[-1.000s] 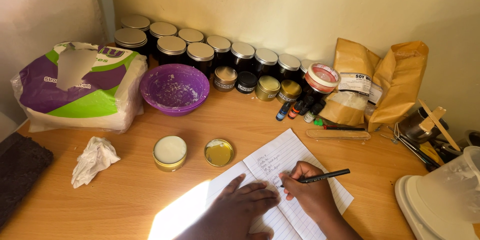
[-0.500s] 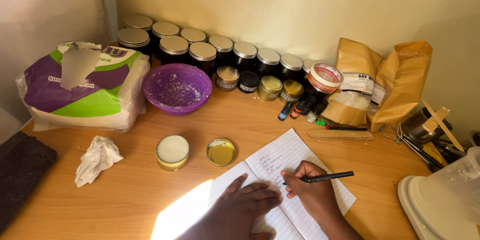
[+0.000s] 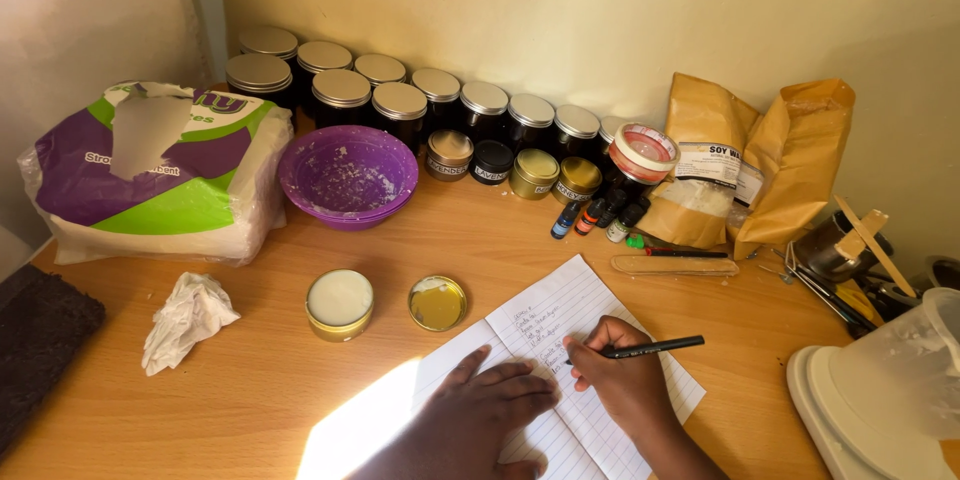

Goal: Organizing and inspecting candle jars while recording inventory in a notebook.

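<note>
**Hands at an open lined notebook**

The right hand [image 3: 625,380] is gripping a slim black pen [image 3: 640,348], its tip touching the white lined paper notebook [image 3: 560,315] lying open on the light wooden tabletop [image 3: 500,240]. The left hand [image 3: 470,420] is resting flat on the page with fingers spread, holding nothing, just beside the right hand. Beyond the left hand, a small round gold tin filled with white wax [image 3: 339,303] is sitting next to its loose gold lid [image 3: 437,302]. Farther left, a crumpled white tissue [image 3: 186,317] is lying. Well beyond both hands, a purple plastic bowl [image 3: 348,176] is standing before a row of dark metal-lidded jars [image 3: 400,105].
</note>
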